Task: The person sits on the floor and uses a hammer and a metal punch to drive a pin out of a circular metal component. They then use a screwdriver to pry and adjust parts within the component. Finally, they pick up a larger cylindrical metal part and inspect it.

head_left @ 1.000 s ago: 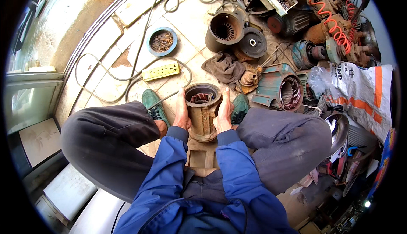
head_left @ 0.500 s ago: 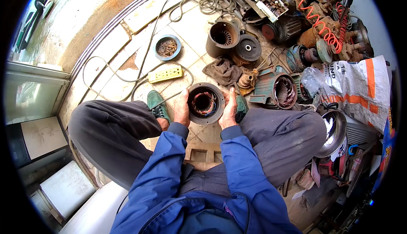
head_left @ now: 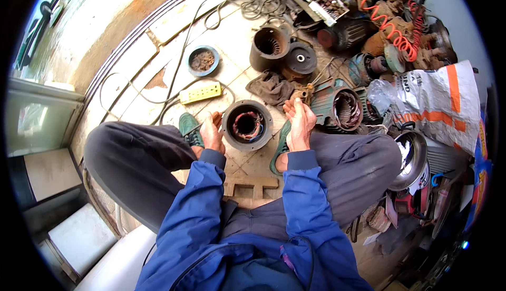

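Note:
A dark grey motor stator housing (head_left: 225,130) stands between my feet, its round flange facing up. Reddish windings and a few blue wires show inside its bore. My left hand (head_left: 212,134) is just beside the flange's left edge, fingers out and holding nothing; whether the fingertips touch the rim is hard to tell. To the right, my right hand (head_left: 299,126) is apart from the housing, open and empty with its fingers stretched out. Beyond it lie a brown rag (head_left: 270,88) and a green motor body (head_left: 329,103) with exposed windings.
Past the housing are a yellow power strip (head_left: 200,93), a blue-rimmed bowl (head_left: 203,72) of bolts, and another cylindrical housing (head_left: 262,56). Cable runs over the tiles. Motors, an orange coiled hose (head_left: 387,27) and a white sack (head_left: 432,98) crowd the right. A wooden frame (head_left: 250,181) lies nearest me.
Both hands have let go of the housing. My right hand has moved off to the right and opened; my left has drawn slightly left. My right foot shows more.

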The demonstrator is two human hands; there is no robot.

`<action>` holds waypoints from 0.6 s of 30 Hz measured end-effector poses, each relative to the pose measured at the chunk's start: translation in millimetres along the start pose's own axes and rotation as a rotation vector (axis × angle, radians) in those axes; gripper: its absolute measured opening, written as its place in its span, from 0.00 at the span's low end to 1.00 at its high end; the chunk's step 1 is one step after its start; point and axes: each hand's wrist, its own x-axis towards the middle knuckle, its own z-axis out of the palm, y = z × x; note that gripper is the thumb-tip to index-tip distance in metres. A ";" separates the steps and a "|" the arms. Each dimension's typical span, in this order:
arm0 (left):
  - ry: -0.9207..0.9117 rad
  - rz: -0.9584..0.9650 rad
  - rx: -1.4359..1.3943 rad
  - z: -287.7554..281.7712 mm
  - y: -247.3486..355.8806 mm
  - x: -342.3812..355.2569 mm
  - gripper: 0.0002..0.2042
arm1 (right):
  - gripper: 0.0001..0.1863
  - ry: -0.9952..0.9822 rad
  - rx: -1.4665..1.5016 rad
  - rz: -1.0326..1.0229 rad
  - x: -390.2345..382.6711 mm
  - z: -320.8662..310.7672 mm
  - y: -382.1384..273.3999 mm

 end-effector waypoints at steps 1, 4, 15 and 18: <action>-0.037 0.081 0.060 0.5 -0.2 2.0 0.31 | 0.17 -0.052 -0.016 -0.064 -7.0 2.8 -22.2; -0.096 0.285 0.236 13.9 9.9 -2.5 0.28 | 0.12 -0.181 0.094 -0.281 -40.9 9.4 -99.4; 0.041 0.593 0.807 48.7 22.7 -30.1 0.22 | 0.15 -0.069 -0.426 0.007 72.1 -2.7 -15.7; 0.087 0.581 0.852 46.8 21.2 -29.0 0.22 | 0.24 -0.037 -0.645 0.208 109.8 3.2 35.5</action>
